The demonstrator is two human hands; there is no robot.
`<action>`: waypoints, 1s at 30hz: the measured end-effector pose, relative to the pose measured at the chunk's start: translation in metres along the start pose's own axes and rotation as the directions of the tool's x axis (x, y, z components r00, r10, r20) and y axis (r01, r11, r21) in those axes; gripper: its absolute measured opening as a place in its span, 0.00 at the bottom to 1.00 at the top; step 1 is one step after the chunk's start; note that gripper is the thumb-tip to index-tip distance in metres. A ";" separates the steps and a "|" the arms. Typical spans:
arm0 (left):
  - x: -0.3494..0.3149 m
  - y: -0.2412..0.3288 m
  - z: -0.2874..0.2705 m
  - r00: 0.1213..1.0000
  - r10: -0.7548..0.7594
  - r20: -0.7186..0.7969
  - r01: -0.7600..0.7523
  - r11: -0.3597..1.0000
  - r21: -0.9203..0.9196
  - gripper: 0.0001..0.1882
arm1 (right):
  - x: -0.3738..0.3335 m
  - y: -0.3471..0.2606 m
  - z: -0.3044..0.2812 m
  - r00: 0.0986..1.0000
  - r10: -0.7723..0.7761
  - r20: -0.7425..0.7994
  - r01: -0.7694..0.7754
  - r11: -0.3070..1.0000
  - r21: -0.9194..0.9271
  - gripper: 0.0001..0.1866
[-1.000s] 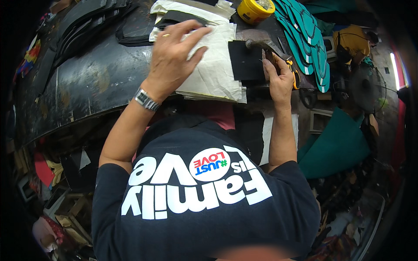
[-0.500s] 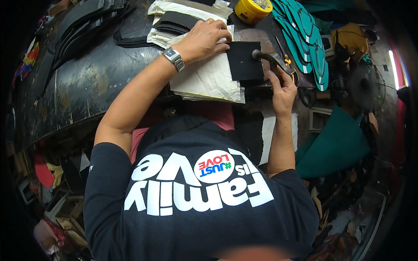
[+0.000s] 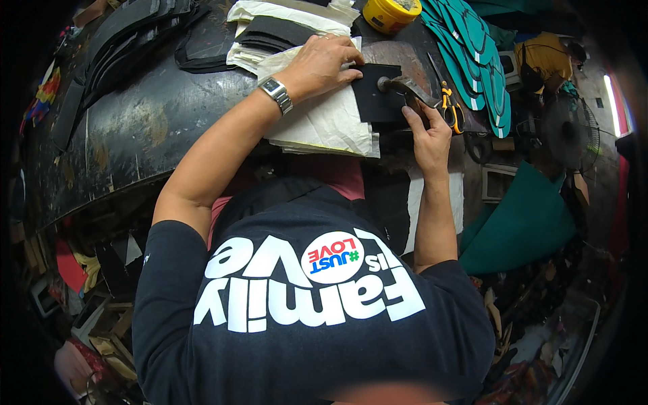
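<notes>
Currently my right hand point(image 3: 430, 138) grips a dark metal hammer point(image 3: 405, 85), head over a flat black rectangular sheet point(image 3: 375, 105). Left hand point(image 3: 321, 66) on off-white cloth stack point(image 3: 317, 125), at sheet's left edge; whether pinching, can't tell.

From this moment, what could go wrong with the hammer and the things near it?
The left hand is at the edge of the black piece, near the hammer's head, so a stray blow might hit its fingers. The scissors lie close beside the right hand, which could knock them aside.
</notes>
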State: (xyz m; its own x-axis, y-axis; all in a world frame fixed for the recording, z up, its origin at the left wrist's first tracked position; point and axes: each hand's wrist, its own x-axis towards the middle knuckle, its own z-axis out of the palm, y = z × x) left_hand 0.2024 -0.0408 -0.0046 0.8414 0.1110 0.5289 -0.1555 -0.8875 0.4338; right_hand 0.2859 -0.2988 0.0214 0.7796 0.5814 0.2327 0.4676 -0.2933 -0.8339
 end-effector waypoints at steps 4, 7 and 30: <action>0.007 -0.005 0.001 0.984 -0.126 0.122 0.136 0.988 -0.076 0.13 | 0.001 0.002 0.001 1.000 -0.026 -0.006 0.026 0.999 0.026 0.15; 0.010 -0.007 0.006 0.995 -0.077 0.059 0.081 0.994 -0.078 0.11 | 0.001 0.001 -0.001 1.000 -0.028 -0.014 0.028 0.999 0.042 0.15; -0.061 0.034 -0.010 0.998 -0.048 0.035 0.048 0.999 0.001 0.18 | 0.021 -0.035 0.000 0.976 -0.162 0.144 0.182 0.973 -0.140 0.18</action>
State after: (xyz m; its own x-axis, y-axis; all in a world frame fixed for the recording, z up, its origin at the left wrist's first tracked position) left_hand 0.1400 -0.0728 -0.0149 0.8657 0.1377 0.4813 -0.1143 -0.8817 0.4577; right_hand 0.2859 -0.2766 0.0557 0.6252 0.7245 0.2901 0.6556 -0.2860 -0.6988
